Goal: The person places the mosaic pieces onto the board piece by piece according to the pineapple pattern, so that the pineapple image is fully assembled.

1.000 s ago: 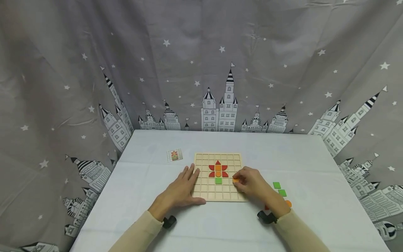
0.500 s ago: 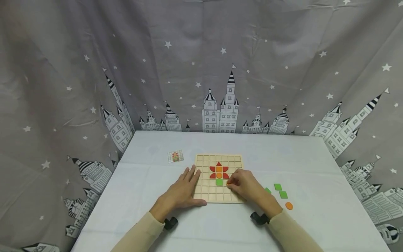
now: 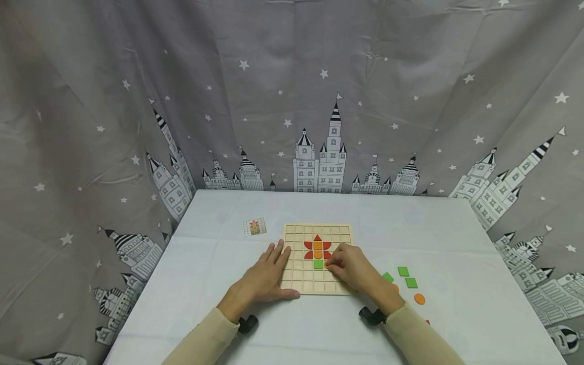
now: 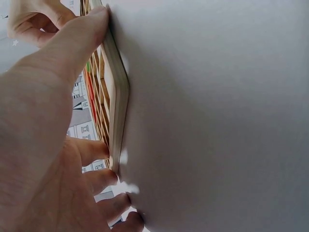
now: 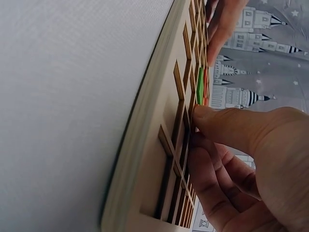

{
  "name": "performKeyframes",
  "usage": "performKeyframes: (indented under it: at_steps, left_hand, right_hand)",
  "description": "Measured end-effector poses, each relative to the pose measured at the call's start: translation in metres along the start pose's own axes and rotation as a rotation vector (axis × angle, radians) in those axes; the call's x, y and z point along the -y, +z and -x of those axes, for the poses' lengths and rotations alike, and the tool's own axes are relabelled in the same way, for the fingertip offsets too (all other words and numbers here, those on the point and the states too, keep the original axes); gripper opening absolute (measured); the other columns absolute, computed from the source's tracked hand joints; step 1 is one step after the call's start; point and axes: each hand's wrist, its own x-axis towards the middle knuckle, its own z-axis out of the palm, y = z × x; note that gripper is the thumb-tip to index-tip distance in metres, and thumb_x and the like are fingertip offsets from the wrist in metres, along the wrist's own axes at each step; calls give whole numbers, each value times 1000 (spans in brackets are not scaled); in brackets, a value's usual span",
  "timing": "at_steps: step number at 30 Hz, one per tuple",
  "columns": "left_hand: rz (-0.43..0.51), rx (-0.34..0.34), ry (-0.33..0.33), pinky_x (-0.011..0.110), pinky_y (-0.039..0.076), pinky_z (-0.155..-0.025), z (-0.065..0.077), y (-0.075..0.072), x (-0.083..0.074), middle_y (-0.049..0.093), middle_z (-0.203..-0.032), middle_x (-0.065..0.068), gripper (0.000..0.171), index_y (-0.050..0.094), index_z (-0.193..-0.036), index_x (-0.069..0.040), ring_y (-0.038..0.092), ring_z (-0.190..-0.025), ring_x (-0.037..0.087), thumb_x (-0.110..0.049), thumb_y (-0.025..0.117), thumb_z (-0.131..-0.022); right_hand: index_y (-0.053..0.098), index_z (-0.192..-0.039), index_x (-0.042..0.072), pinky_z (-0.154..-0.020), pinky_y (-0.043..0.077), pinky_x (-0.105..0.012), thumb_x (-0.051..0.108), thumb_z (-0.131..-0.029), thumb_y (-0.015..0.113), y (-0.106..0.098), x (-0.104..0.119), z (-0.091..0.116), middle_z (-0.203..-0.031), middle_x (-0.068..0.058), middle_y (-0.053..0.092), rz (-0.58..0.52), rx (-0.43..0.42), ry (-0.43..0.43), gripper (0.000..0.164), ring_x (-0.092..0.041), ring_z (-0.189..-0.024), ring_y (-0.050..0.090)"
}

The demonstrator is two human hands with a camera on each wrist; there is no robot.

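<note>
A wooden grid board [image 3: 293, 285] lies on the white table, with a flower of red petal tiles [image 3: 308, 246], an orange square [image 3: 317, 245] and an orange disc [image 3: 318, 255]. Just below the flower sits a green square tile [image 3: 318, 264]. My right hand [image 3: 353, 266] pinches a small orange tile [image 3: 326, 264] against the board, immediately right of the green square; the fingers cover most of it. My left hand [image 3: 264, 276] is spread along the board's left side, its thumb [image 4: 94, 24] on the front edge and fingertips at the side edge.
To the right of the board lie loose green squares [image 3: 403, 271], an orange disc [image 3: 420, 299] and another orange tile [image 3: 395, 288] partly behind my right wrist. A picture card [image 3: 254, 226] of a gridded flower pattern lies at the back left. A grey castle-print curtain [image 3: 274, 101] hangs behind the table.
My right hand has moved left across the board with the orange tile, from near the right edge to beside the green square. The left hand stays in place.
</note>
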Motion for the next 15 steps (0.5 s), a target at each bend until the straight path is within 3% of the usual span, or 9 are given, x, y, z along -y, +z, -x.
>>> performKeyframes:
  at_steps: [15]
  left_hand:
    - [-4, 7, -8, 67, 35, -143, 1, -1, -2, 25, -191, 33, 130, 33, -180, 6, 28, -177, 58, -65, 95, -90]
  right_hand:
    - [94, -102, 10, -85, 64, -30, 5, -99, 92, 0, 1, 1, -104, -5, 81, -3, -14, 17, 6, -16, -97, 74]
